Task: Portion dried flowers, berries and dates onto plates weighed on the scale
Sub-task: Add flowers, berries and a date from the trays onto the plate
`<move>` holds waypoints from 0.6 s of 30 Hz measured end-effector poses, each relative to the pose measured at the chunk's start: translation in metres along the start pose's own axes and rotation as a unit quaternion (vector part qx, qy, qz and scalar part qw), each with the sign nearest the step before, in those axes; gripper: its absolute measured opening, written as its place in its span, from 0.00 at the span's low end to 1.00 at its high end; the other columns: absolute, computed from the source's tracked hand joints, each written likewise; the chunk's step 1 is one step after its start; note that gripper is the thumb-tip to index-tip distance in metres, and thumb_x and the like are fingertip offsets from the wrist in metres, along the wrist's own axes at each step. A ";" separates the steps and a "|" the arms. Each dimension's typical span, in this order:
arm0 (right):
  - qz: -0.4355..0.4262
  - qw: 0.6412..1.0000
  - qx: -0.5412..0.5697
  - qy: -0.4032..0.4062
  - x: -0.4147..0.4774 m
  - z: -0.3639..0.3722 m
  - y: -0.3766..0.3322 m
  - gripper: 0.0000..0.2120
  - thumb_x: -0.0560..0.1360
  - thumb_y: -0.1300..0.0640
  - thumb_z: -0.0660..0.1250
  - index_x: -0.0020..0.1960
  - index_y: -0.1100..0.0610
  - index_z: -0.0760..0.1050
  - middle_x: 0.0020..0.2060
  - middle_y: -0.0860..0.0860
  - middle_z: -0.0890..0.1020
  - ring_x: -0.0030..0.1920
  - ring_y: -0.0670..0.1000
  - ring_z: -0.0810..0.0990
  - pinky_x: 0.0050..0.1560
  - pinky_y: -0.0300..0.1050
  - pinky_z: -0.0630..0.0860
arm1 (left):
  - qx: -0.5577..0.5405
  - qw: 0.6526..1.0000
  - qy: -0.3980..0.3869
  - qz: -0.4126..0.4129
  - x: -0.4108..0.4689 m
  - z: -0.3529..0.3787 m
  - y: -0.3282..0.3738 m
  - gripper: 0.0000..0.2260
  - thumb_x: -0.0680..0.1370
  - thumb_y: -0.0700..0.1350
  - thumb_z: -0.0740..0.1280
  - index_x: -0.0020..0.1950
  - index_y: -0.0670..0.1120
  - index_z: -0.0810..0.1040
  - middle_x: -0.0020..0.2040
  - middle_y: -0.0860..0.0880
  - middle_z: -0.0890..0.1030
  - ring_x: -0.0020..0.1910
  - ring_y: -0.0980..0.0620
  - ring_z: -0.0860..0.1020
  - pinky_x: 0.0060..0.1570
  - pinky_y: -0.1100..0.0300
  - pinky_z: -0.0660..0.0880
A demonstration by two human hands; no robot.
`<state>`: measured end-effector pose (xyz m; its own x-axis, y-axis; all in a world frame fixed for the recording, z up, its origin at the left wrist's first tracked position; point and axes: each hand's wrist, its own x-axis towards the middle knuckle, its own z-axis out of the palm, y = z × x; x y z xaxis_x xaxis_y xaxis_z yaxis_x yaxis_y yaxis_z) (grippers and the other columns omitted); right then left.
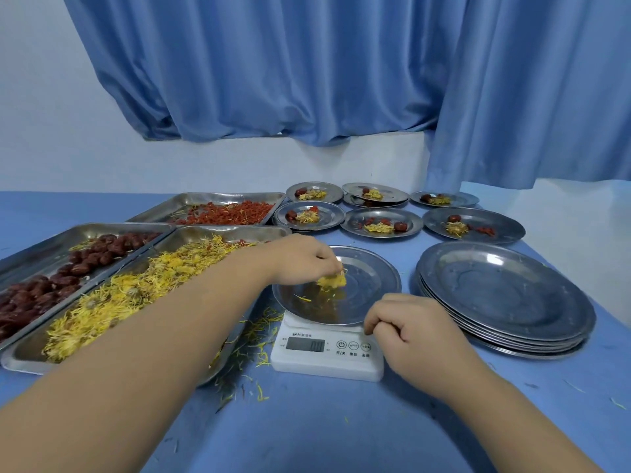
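Observation:
A steel plate (372,268) sits on a white digital scale (326,353) in the middle of the blue table. My left hand (304,259) reaches over the plate and pinches a yellow dried flower (331,280) just above its centre. My right hand (409,327) rests at the plate's near right rim, by the scale's buttons, fingers curled with nothing visible in them. To the left lie three steel trays: dried yellow flowers (112,298), dark red dates (51,278), and red berries (232,213).
A stack of bare steel plates (505,291) stands right of the scale. Several filled plates (382,223) with a flower, berries and a date line the back. Loose petals (252,339) litter the table left of the scale. A blue curtain hangs behind.

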<state>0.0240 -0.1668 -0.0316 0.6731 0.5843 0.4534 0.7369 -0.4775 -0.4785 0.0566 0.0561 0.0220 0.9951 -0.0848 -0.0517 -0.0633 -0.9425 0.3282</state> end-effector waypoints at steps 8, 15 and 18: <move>-0.006 1.000 -0.003 -0.013 -0.001 0.003 -0.004 0.14 0.67 0.57 0.53 0.36 0.53 0.79 0.33 0.44 0.79 0.39 0.45 0.76 0.41 0.48 0.75 | -0.167 0.984 0.060 -0.018 -0.017 -0.009 -0.005 0.22 0.80 0.64 0.55 0.69 0.56 0.74 0.68 0.57 0.75 0.66 0.55 0.72 0.69 0.51 0.66; 0.001 1.000 0.003 0.011 -0.005 0.000 -0.005 0.13 0.67 0.59 0.56 0.35 0.53 0.79 0.32 0.43 0.78 0.37 0.45 0.76 0.41 0.47 0.74 | -0.265 0.961 0.082 0.000 -0.035 -0.013 -0.005 0.18 0.82 0.59 0.55 0.65 0.54 0.76 0.61 0.57 0.79 0.58 0.57 0.78 0.60 0.57 0.73; 0.000 1.000 -0.004 0.017 -0.006 0.001 -0.004 0.12 0.70 0.64 0.60 0.35 0.53 0.80 0.32 0.43 0.79 0.37 0.45 0.77 0.41 0.47 0.74 | -0.265 0.959 0.102 0.006 -0.043 -0.014 -0.009 0.12 0.82 0.55 0.59 0.59 0.55 0.78 0.55 0.58 0.82 0.51 0.59 0.82 0.53 0.59 0.76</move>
<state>0.0170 -0.1677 -0.0325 0.6753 0.5616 0.4781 0.7368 -0.4833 -0.4729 0.0159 0.0728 0.0340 0.9923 0.0206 0.1223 -0.0808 -0.6406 0.7636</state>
